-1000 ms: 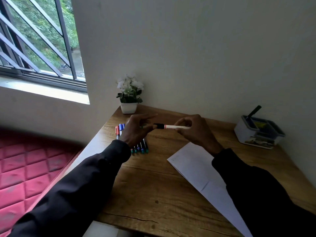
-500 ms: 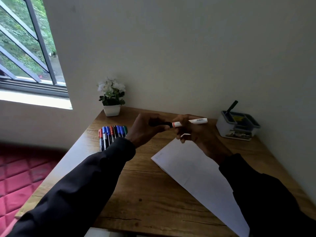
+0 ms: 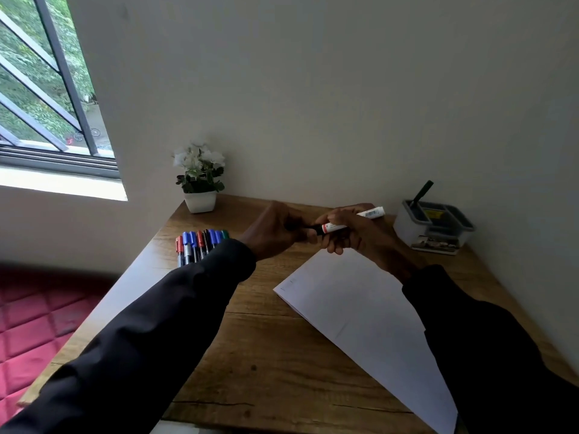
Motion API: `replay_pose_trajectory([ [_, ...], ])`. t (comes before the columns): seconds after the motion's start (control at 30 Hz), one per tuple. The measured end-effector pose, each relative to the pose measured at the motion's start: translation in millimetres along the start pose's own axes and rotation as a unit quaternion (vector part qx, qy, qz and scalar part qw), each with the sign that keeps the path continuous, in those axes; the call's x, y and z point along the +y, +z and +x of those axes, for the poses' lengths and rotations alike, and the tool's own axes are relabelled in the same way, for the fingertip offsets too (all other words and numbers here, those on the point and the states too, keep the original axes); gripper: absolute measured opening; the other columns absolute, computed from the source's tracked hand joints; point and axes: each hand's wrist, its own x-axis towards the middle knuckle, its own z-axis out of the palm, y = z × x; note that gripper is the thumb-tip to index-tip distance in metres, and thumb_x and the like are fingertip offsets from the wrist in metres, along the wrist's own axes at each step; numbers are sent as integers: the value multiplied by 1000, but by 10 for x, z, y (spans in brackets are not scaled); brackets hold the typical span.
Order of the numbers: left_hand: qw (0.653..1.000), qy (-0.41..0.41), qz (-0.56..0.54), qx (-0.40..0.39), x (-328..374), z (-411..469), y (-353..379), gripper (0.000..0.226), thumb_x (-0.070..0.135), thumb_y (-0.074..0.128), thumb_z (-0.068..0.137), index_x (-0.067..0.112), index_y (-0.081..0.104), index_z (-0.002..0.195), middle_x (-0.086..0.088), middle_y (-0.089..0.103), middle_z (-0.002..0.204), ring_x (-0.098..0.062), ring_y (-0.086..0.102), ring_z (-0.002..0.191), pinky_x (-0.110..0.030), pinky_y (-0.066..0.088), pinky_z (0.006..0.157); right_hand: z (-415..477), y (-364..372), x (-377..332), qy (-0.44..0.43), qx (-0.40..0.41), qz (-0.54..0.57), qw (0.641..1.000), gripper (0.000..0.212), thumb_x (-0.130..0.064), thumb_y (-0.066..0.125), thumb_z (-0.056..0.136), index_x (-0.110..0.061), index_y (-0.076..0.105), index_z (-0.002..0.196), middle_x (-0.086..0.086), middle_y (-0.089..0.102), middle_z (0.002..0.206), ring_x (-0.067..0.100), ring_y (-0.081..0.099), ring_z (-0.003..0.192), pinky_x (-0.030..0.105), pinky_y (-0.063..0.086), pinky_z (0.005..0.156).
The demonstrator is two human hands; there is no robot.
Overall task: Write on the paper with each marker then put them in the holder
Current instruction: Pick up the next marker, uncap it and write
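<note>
My right hand point(image 3: 351, 233) grips the white barrel of a marker point(image 3: 371, 212) held level above the desk. My left hand point(image 3: 275, 230) is closed around the marker's black cap end point(image 3: 308, 227). White paper point(image 3: 354, 311) lies on the wooden desk below and to the right of both hands. A row of several blue, red, black and green markers point(image 3: 200, 244) lies on the desk left of my left wrist. The grey holder point(image 3: 434, 227) stands at the back right with one dark marker point(image 3: 423, 191) upright in it.
A small white pot with white flowers point(image 3: 200, 180) stands at the desk's back left corner against the wall. The wooden desk point(image 3: 266, 355) has its left edge beside a red quilted mattress point(image 3: 34, 321). A barred window point(image 3: 47, 89) is at the upper left.
The view has swung right and down. Both hands stay on the marker; its barrel end has tilted up to the right, toward the holder.
</note>
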Motion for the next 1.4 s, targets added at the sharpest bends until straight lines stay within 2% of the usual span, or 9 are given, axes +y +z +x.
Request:
replay_pose_trajectory([
  [0.17, 998, -36, -23, -35, -33, 138, -14, 16, 11, 66, 89, 2, 74, 99, -4, 74, 87, -7, 69, 77, -19, 56, 70, 56, -68, -28, 1, 6, -22, 1000, 28, -2, 46, 101, 14, 70, 101, 31, 64, 74, 30, 62, 58, 31, 49, 50],
  [0.47, 994, -43, -70, -67, -82, 162, -42, 14, 7, 66, 89, -2, 74, 95, -13, 74, 85, -14, 67, 77, -19, 53, 70, 204, -151, -60, 52, -36, -42, 997, 26, -5, 50, 101, 2, 74, 97, 28, 65, 71, 26, 64, 55, 27, 51, 47],
  [0.67, 992, -48, -87, -80, -116, 214, -127, 11, 5, 66, 88, -1, 75, 91, -13, 74, 82, -17, 67, 77, -25, 54, 73, 250, -134, -95, 34, -57, -46, 997, 27, -2, 47, 101, 11, 70, 104, 28, 63, 73, 26, 63, 57, 28, 50, 49],
  [0.83, 995, -50, -80, -45, -334, 147, -376, 19, 6, 66, 88, 21, 77, 82, -10, 74, 83, -15, 66, 78, -24, 54, 72, 198, -335, -192, 39, -84, -39, 995, 42, -24, 58, 92, 6, 70, 119, 30, 65, 84, 28, 64, 69, 28, 52, 59],
  [0.9, 993, -65, -92, -23, -500, 47, -498, 12, 7, 67, 88, 15, 77, 87, -12, 75, 88, -18, 70, 83, -27, 57, 78, 158, -501, -211, 45, -77, -35, 995, 54, -40, 71, 86, 1, 70, 122, 26, 69, 86, 25, 67, 71, 26, 55, 59],
  [1.0, 998, -59, -8, -18, -629, 16, -388, 12, 11, 70, 87, 5, 75, 95, 0, 75, 83, -11, 70, 76, -20, 55, 71, 121, -509, -96, 54, -33, -8, 998, 40, -27, 59, 96, 3, 69, 122, 28, 69, 89, 27, 68, 73, 27, 58, 62],
  [1.13, 989, -83, 122, 24, -748, 128, -122, 7, 21, 72, 85, 18, 73, 92, 14, 67, 81, 2, 63, 75, -17, 46, 68, 109, -219, 198, 49, 21, 27, 998, 27, -5, 51, 100, 18, 63, 109, 33, 65, 83, 31, 66, 64, 31, 56, 55],
  [1.23, 982, -135, 129, 28, -891, 177, -22, 11, 23, 72, 85, 17, 73, 94, 4, 71, 92, -4, 64, 83, -22, 51, 71, 55, -118, 398, 67, 39, 47, 996, 24, -4, 52, 99, 17, 64, 102, 32, 67, 81, 31, 66, 62, 31, 56, 54],
  [1.4, 976, -160, 143, 40, -947, 231, 58, 15, 30, 73, 83, 20, 73, 93, 5, 70, 95, -8, 63, 89, -28, 55, 79, -31, -62, 629, 88, 36, 57, 994, 26, -12, 66, 89, 10, 65, 103, 27, 71, 86, 30, 69, 68, 31, 59, 60],
])
